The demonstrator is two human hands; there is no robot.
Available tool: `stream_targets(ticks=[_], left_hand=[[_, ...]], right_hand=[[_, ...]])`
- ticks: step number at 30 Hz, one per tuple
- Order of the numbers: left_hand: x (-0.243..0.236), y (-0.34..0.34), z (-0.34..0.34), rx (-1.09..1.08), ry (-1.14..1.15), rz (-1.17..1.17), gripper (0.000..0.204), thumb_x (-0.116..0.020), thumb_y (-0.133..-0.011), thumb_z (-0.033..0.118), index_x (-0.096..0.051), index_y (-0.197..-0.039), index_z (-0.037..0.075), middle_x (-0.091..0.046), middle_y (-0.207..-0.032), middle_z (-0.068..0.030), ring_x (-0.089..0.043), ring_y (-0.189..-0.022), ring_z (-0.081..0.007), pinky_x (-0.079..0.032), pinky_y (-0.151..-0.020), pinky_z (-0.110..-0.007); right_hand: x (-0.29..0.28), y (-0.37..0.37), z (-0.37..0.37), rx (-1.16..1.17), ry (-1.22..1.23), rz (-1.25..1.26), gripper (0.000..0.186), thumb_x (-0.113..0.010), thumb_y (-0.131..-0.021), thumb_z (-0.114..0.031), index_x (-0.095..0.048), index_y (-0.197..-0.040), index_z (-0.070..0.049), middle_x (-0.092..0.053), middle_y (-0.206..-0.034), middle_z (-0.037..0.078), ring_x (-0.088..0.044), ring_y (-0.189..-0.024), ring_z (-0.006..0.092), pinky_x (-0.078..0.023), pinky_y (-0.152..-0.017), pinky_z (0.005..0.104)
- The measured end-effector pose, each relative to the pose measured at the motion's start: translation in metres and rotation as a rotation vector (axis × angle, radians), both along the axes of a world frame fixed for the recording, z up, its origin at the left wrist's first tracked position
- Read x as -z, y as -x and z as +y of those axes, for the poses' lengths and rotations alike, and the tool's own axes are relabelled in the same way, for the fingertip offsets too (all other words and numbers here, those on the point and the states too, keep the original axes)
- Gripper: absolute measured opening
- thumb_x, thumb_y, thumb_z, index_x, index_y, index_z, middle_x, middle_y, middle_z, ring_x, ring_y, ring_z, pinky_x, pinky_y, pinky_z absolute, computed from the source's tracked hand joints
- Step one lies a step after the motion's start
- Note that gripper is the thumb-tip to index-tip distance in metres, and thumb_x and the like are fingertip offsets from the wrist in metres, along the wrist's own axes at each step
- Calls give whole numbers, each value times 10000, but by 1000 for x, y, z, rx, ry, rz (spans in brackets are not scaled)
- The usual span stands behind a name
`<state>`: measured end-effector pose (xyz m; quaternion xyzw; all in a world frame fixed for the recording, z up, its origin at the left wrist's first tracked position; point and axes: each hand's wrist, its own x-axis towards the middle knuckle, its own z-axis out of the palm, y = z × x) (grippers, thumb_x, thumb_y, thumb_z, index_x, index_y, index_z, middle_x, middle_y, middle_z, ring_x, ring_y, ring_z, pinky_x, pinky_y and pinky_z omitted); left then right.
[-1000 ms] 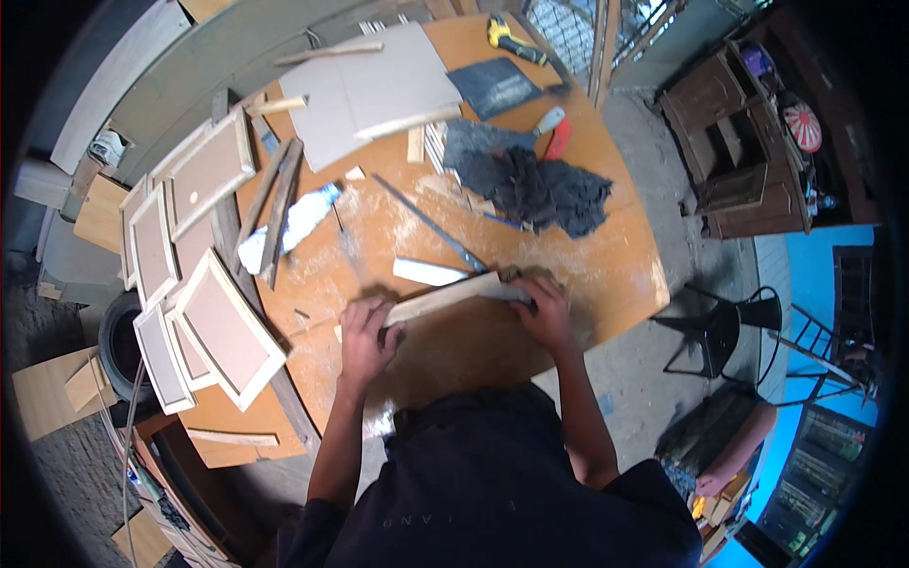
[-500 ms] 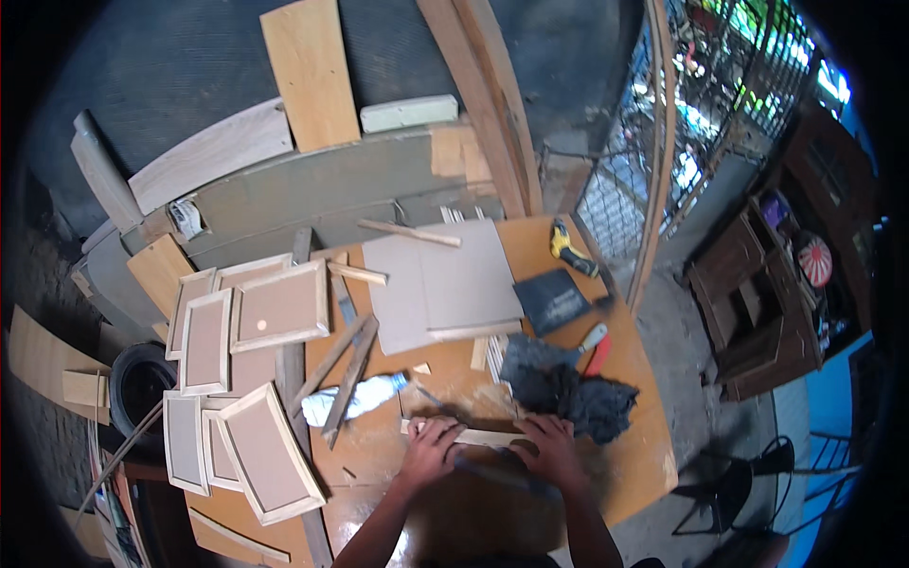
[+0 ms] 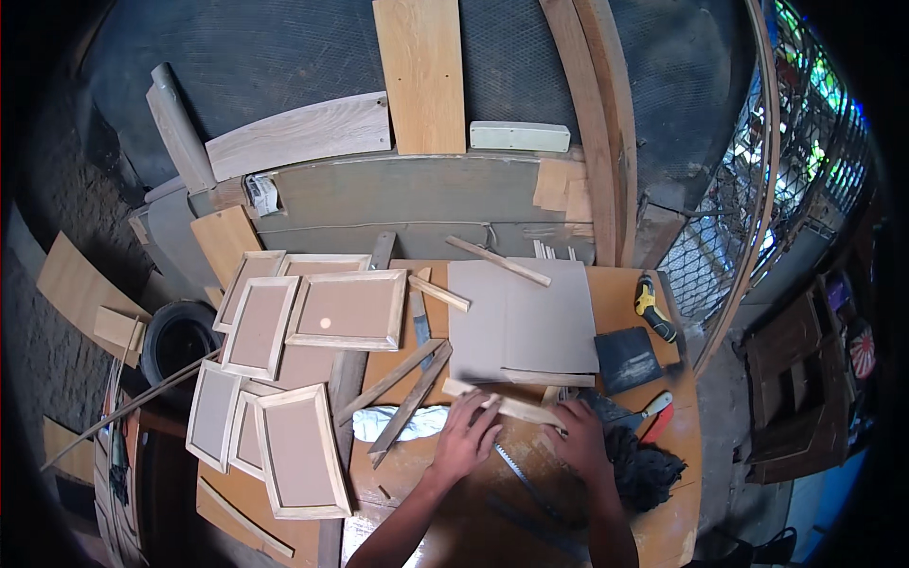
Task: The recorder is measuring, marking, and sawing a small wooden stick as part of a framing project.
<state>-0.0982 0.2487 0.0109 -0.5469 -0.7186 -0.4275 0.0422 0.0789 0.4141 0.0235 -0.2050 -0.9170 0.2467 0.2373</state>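
Presently, head view: from where I stand, one person's two bare hands meet over an orange-brown table.
Wooden strip: the pale piece lies crosswise between the hands, just before a cardboard sheet; whether it touches the tabletop I cannot tell.
Left hand: grasping the strip, fingers curled over it, one end projecting beyond.
Right hand: grasping the opposite end, fingers bent inward.
Reason for hold: the spaced grips probably keep the strip steady and controllable.
Forearms: both rise from the lower edge, the left slanting inward, the right steeper.
Toothed blade: it lies between the forearms, presumably within reach.
Framed panels: grouped at left, apparently clear of the handwork.
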Motion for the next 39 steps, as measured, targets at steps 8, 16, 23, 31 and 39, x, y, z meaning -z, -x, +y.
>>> stream_targets(ticks=[8,16,23,31,39], left_hand=[[69,-35,-42,-7,-21,-204,309,-759,-852,126,-683,-1139,38,-626,-1184,-159,-620,-1106,-377,-518,-957,-463],[69,-40,-42,-88,121,-92,268,-744,-855,181,-699,-1083,47,-650,-1129,-149,-640,-1048,-362,-532,-920,-451],[78,-38,-39,-48,136,-91,341,-765,-825,167,-695,-1139,54,-629,-1131,-157,-617,-1059,-360,-525,-920,-443],[73,-43,-32,-74,152,-92,285,-729,-830,158,-688,-1085,36,-626,-1126,-165,-610,-1072,-381,-514,-934,-468],[65,-44,-38,-70,149,-102,286,-708,-845,158,-690,-1092,14,-624,-1124,-179,-603,-1059,-379,-511,-930,-460]], right_hand=[[44,77,58,119,-4,25,292,-767,-830,-211,-695,-1079,-76,-645,-1094,91,-611,-1044,335,-490,-891,476],[51,131,89,131,-25,-86,274,-763,-838,-277,-703,-1045,-108,-660,-1088,66,-602,-1099,306,-441,-941,491],[61,199,144,348,-114,4,338,-694,-905,-266,-657,-1197,-101,-548,-1308,82,-502,-1257,275,-397,-1003,583],[52,224,186,456,0,-321,334,-701,-908,-219,-669,-1224,-115,-565,-1311,67,-504,-1276,269,-347,-1041,683],[39,141,129,279,83,151,295,-756,-834,-113,-723,-1123,-62,-651,-1147,127,-599,-1136,312,-477,-971,436]])
